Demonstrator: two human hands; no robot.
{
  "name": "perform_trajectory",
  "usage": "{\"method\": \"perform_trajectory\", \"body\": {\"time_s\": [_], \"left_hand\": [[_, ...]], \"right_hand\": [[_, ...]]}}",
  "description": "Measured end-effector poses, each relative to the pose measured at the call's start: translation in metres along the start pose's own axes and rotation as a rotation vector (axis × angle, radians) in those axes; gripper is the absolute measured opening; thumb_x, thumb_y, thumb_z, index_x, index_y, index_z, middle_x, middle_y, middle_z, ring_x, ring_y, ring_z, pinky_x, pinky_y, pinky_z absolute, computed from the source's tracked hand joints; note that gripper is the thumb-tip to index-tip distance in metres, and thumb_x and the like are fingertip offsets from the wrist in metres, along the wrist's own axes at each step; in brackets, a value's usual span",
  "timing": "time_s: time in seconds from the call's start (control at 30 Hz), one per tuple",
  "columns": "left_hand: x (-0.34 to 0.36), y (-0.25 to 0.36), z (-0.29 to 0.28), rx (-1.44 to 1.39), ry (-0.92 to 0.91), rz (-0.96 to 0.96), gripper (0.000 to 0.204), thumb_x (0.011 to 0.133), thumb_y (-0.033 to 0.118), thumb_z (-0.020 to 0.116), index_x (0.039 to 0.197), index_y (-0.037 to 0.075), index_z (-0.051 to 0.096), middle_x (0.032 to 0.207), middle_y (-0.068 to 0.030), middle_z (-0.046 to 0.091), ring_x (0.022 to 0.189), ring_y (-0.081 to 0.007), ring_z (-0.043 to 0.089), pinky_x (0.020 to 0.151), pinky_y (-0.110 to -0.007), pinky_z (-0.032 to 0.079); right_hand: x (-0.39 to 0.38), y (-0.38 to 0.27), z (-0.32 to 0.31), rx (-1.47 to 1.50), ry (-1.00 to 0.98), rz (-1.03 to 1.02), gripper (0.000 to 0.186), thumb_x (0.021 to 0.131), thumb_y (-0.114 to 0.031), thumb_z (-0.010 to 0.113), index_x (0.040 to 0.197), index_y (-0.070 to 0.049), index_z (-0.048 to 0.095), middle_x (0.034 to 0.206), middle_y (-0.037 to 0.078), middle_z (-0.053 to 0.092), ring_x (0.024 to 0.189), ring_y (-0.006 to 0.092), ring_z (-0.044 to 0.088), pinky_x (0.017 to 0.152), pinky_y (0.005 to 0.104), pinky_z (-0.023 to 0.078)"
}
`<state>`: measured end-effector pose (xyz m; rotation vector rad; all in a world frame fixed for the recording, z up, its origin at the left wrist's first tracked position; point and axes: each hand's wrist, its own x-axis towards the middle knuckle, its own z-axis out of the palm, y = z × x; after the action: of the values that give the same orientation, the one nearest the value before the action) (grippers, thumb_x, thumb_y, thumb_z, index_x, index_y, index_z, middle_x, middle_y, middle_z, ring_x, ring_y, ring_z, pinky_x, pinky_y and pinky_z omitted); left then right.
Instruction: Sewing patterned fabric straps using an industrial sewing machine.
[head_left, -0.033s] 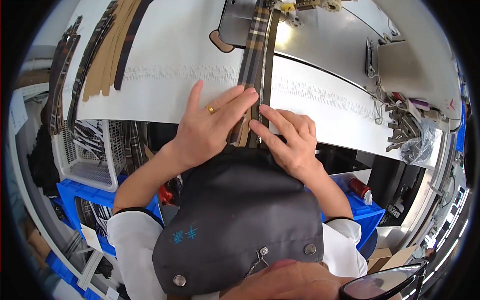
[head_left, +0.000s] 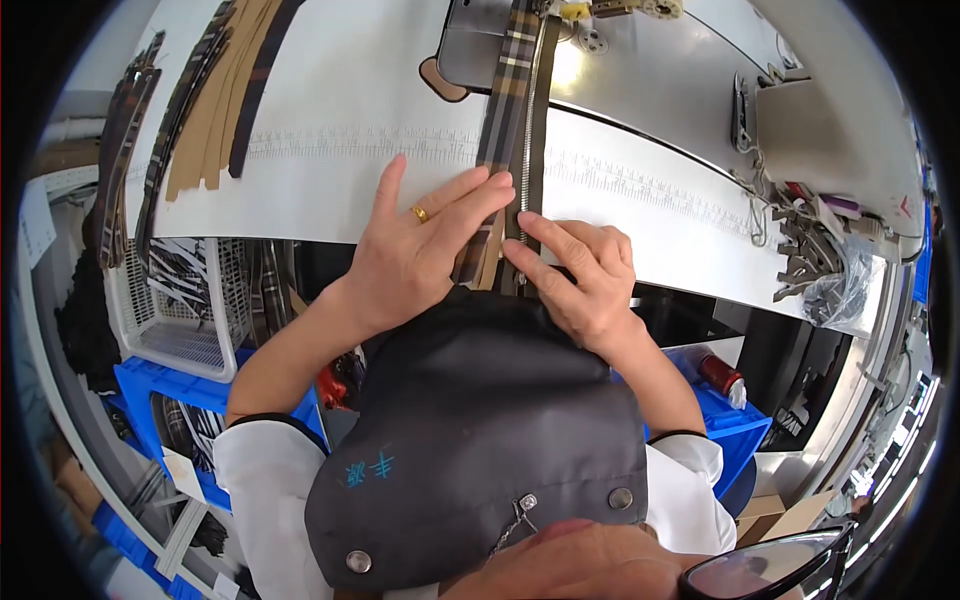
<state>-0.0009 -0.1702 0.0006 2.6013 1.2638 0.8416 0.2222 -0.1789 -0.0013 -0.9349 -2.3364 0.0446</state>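
A long plaid fabric strip [head_left: 508,100] runs from the sewing machine's needle area [head_left: 555,12] toward me, over the white tabletop's front edge. Alongside it on the right lies a dark zipper tape [head_left: 538,120] with a row of silver teeth. My left hand [head_left: 425,235], a gold ring on one finger, rests with fingers spread and fingertips on the plaid strip. The thumb and index fingertip of my right hand [head_left: 580,270] press at the zipper, the other fingers curled. Its lower end passes partly hidden under my hands.
Several plaid and tan strips [head_left: 210,110] lie at the left of the table. A white basket [head_left: 190,340] sits on a blue crate [head_left: 215,395] below. Dark scraps and a clear plastic bag [head_left: 840,295] are at the right end. A second blue crate [head_left: 735,425] stands lower right.
My hands have hardly moved. The zipper and strip shift slightly by my fingertips, and a wider band of teeth shows above my right hand.
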Motion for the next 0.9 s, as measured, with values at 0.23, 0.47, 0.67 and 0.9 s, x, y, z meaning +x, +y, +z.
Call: {"method": "perform_trajectory", "body": {"time_s": [0.23, 0.47, 0.67, 0.9], "left_hand": [[0.005, -0.007, -0.003, -0.146, 0.013, 0.04, 0.034, 0.08, 0.012, 0.07, 0.111, 0.007, 0.06, 0.124, -0.0029, 0.065, 0.116, -0.0195, 0.062, 0.109, -0.055, 0.026], [0.003, -0.01, -0.002, -0.193, 0.103, 0.061, 0.029, 0.064, 0.005, 0.072, 0.092, 0.011, 0.069, 0.095, 0.0033, 0.061, 0.089, -0.0176, 0.061, 0.113, -0.054, 0.017], [0.004, -0.011, 0.002, -0.199, 0.122, 0.074, 0.032, 0.063, 0.005, 0.072, 0.095, 0.011, 0.069, 0.096, 0.0038, 0.062, 0.091, -0.0171, 0.061, 0.114, -0.056, 0.015], [0.003, -0.011, 0.002, -0.175, 0.115, 0.088, 0.032, 0.064, 0.005, 0.073, 0.095, 0.011, 0.068, 0.099, 0.0039, 0.063, 0.093, -0.0163, 0.063, 0.116, -0.055, 0.013]], "right_hand": [[0.001, -0.001, 0.003, 0.093, -0.009, 0.046, 0.041, 0.065, -0.011, 0.069, 0.105, -0.014, 0.071, 0.114, 0.001, 0.063, 0.101, 0.0196, 0.057, 0.087, 0.0367, 0.044], [0.003, -0.005, 0.005, -0.012, 0.007, 0.018, 0.048, 0.066, -0.016, 0.071, 0.113, -0.021, 0.072, 0.105, -0.001, 0.058, 0.097, 0.0161, 0.053, 0.081, 0.0325, 0.038], [0.005, -0.006, 0.004, -0.033, 0.007, 0.02, 0.044, 0.068, -0.016, 0.069, 0.112, -0.021, 0.073, 0.103, -0.002, 0.058, 0.095, 0.0159, 0.053, 0.079, 0.0323, 0.037], [0.001, -0.005, 0.004, -0.009, 0.031, 0.01, 0.036, 0.068, -0.013, 0.069, 0.104, -0.014, 0.072, 0.102, -0.001, 0.061, 0.094, 0.0162, 0.056, 0.078, 0.0318, 0.039]]}}
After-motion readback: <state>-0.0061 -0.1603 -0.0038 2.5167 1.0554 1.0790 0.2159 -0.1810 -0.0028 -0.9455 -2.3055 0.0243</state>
